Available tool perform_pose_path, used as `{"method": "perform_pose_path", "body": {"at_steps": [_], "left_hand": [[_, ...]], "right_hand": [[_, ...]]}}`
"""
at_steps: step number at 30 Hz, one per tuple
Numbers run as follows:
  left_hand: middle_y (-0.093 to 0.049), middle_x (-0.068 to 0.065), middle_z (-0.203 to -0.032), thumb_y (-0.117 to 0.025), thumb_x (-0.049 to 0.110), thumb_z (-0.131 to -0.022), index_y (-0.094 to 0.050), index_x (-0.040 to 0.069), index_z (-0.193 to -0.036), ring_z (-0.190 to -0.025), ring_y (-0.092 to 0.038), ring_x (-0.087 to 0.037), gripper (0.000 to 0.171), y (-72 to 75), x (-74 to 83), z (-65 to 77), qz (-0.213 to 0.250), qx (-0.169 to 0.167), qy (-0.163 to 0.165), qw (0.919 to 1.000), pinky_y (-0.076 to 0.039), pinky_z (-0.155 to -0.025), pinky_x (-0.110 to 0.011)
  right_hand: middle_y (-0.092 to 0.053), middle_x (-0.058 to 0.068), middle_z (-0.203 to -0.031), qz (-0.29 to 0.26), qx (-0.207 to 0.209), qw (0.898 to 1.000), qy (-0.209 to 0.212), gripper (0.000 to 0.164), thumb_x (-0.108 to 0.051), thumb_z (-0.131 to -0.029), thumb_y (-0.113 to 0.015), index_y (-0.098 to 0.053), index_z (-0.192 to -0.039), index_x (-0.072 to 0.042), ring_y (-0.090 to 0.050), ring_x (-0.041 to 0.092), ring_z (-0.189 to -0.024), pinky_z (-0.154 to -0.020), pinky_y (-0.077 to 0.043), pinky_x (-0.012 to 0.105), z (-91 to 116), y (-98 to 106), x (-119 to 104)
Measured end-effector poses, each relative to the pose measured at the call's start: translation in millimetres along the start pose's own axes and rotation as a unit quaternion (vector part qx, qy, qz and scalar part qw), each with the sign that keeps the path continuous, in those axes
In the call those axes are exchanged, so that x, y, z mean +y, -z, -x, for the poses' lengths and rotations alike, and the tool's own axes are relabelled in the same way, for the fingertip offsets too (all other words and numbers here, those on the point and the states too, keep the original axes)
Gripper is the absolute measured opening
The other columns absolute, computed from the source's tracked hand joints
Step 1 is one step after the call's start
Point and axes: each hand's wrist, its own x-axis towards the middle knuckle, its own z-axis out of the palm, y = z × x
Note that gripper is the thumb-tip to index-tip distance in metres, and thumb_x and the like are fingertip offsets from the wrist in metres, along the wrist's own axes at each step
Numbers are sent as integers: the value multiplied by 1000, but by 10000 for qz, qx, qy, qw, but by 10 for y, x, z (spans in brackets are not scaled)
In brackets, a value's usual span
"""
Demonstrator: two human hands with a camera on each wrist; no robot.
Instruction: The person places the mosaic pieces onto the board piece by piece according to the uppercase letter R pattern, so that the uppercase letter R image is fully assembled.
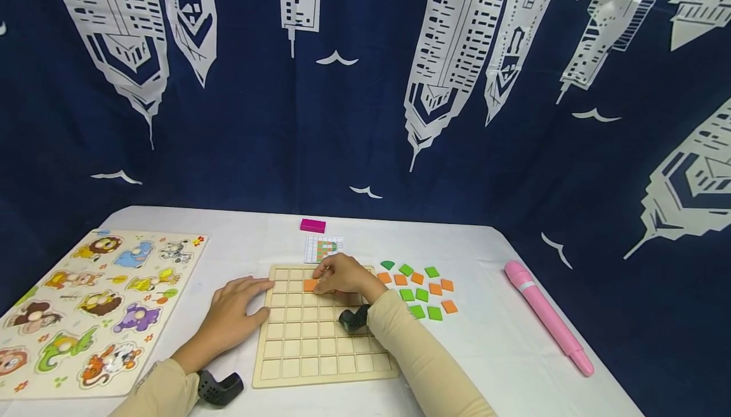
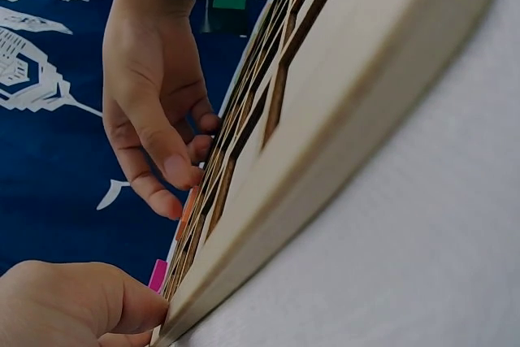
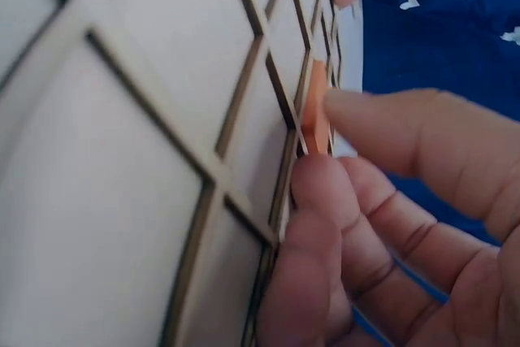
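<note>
A light wooden grid board [image 1: 285,365] lies flat on the white table. My left hand [image 1: 237,308] rests at its left edge, fingers extended and thumb touching the rim; in the left wrist view the left thumb [image 2: 134,302] presses the board's side. My right hand [image 1: 345,275] reaches over the upper rows with bent fingers. Its thumb and fingertips pinch at an orange square tile [image 3: 315,103] low against the grid. In the head view orange [image 1: 309,285] shows in a cell of the second row, beside those fingertips, which partly hide it.
Loose green tiles [image 1: 421,294] and orange tiles [image 1: 449,306] lie right of the board. Behind it are a small pattern card [image 1: 315,249] and a magenta block [image 1: 313,225]. An animal puzzle board [image 1: 108,303] is at left, a pink wand-shaped object [image 1: 548,315] at right.
</note>
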Motion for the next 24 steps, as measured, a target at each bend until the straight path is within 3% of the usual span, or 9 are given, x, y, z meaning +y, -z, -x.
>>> {"method": "perform_pose_path", "body": {"at_steps": [4,10,15,24], "left_hand": [[-65,-23,-146,-72,13,-93,-70,3,-139,-145,-45,-50,48,-2,2,7,1,9,-6,10000,-28,-114,-68],[-65,-23,-147,-72,14,-93,-70,3,-140,-145,-45,-50,48,-6,10,-3,2,-42,16,10000,-28,-115,-69],[-65,-23,-147,-72,14,-93,-70,4,-140,-145,-45,-50,48,-5,0,-5,-22,-42,34,10000,-28,-115,-69],[-64,-22,-148,-72,14,-93,-70,4,-140,-146,-44,-50,48,-6,-2,-5,23,-71,72,9999,-27,-115,-69]], "right_hand": [[-68,-4,-81,-710,-278,9970,166,23,-2,-93,-80,-75,-115,3,-58,9,-65,-61,-51,20,70,70,77],[-66,-4,-85,-1682,-608,9833,348,32,-1,-99,-72,-69,-129,10,-53,12,-67,-61,-48,23,280,234,209],[-68,-2,-89,-1997,-522,9775,430,36,-3,-101,-68,-64,-133,13,-56,12,-70,-63,-49,22,478,395,347],[-72,1,-100,-2014,-62,9791,280,42,-10,-104,-70,-61,-137,14,-60,14,-77,-65,-51,23,861,683,660]]}}
